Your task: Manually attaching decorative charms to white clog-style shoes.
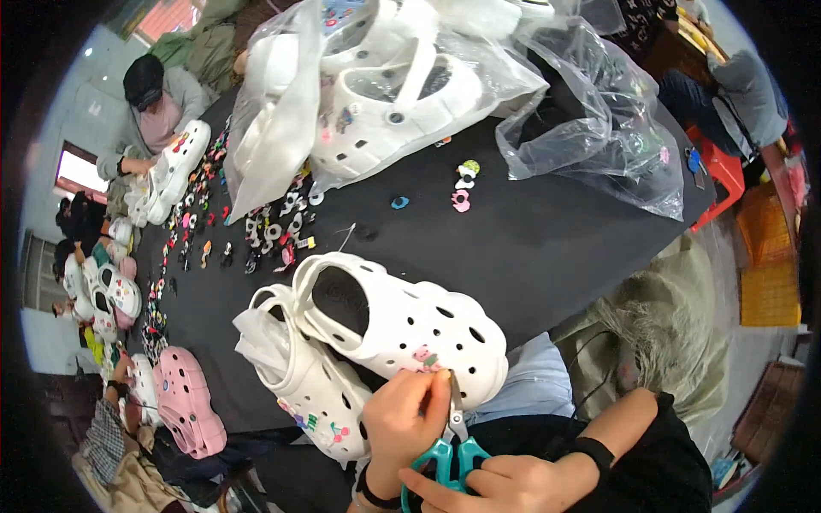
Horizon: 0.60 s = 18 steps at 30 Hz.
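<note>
Teal-handled scissors (457, 434) are in my right hand (517, 483), fingers at the handle loops. Their metal blades point up, tips at the toe of a white clog (402, 321). My left hand (402, 419) is pinched closed beside the blades, against that clog; whatever its fingers hold is hidden. A pink and green charm (423, 355) sits on the clog just above my left fingers. Partly under this clog, a second white clog (312, 385) bears several colourful charms and has white wrapping in its heel end.
Clear plastic bags (590, 111) and bagged white clogs (385, 111) fill the black table's (530, 256) far side. Several loose charms (278, 227) lie at the left, beyond a pink clog (190, 402). A co-worker (162, 120) handles a white clog at the far left.
</note>
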### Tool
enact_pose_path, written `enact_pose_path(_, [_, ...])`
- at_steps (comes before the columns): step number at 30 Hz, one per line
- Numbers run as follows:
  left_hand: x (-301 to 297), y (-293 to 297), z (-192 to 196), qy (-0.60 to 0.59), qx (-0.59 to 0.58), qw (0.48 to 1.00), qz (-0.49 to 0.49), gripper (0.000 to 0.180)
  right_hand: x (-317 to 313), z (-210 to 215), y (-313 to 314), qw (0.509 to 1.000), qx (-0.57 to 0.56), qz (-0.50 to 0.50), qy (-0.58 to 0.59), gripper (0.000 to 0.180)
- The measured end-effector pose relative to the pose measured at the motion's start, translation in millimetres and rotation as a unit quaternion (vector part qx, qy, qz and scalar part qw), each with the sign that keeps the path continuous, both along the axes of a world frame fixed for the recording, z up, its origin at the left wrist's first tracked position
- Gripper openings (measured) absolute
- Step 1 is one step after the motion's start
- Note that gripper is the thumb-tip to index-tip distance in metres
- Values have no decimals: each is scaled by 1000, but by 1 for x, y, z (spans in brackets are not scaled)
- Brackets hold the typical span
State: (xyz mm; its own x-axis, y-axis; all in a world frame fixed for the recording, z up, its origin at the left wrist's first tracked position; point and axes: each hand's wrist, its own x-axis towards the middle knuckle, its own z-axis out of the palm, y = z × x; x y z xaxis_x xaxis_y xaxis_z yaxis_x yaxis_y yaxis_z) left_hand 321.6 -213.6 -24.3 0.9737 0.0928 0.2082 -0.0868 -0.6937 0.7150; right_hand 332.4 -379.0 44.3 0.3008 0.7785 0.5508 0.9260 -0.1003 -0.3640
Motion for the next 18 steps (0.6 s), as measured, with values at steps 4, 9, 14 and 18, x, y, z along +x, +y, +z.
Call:
enact_pose_path(4, [7,1,11,67,2,998,-6,15,-6,-21,-5,996,72,-43,10,19])
enact_pose_path(9, [12,6,18,254,-149,955,21,20,-35,-32,13,987,-78,-104,-94,31])
enact_pose_path(14, [11,12,21,297,-208,932,4,22,-33,-23,8,953,-184,-96,-220,29])
enact_pose_path(18, [11,9,19,287,-196,938,2,22,-32,-38,10,954,-134,-58,-260,20])
